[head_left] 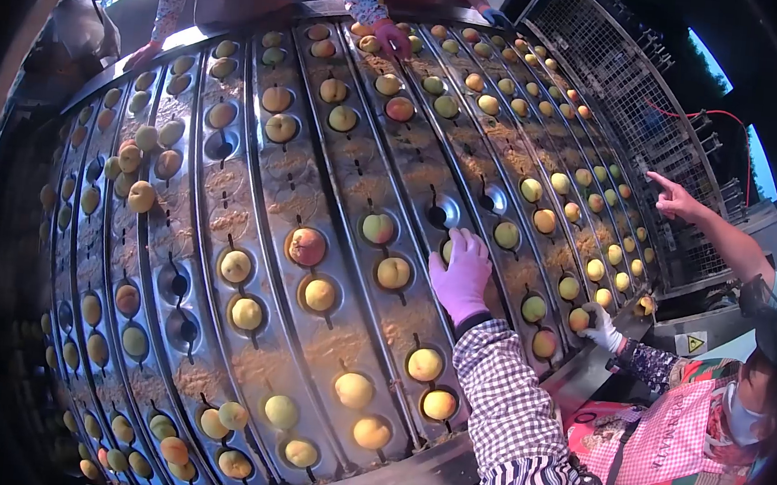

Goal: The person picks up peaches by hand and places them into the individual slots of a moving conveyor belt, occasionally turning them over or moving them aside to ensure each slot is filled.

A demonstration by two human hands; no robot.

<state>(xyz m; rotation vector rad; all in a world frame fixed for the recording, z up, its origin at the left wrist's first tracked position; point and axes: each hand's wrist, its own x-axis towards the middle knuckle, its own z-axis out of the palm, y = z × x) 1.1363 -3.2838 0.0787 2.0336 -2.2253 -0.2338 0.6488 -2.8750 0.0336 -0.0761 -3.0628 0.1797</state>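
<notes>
My right hand (pixel 462 272), in a pink-purple glove with a checkered sleeve, reaches in from the bottom over the metal trays. Its fingers are curled over a yellow-green peach (pixel 447 251), which is mostly hidden beneath them. Just above it is an unfilled cup (pixel 442 212) with a dark slot. A greenish peach (pixel 506 234) lies to the right of the hand, and a yellow peach (pixel 393 272) sits in a cup to its left. My left hand is out of view.
Slatted metal trays (pixel 317 209) hold many peaches in paired cups, with brown residue between them. At right, a co-worker's gloved hand (pixel 601 328) touches a peach and a bare hand (pixel 677 199) points left. Across the trays, another person's gloved hand (pixel 393 38) reaches in. A wire guard (pixel 618 105) stands behind.
</notes>
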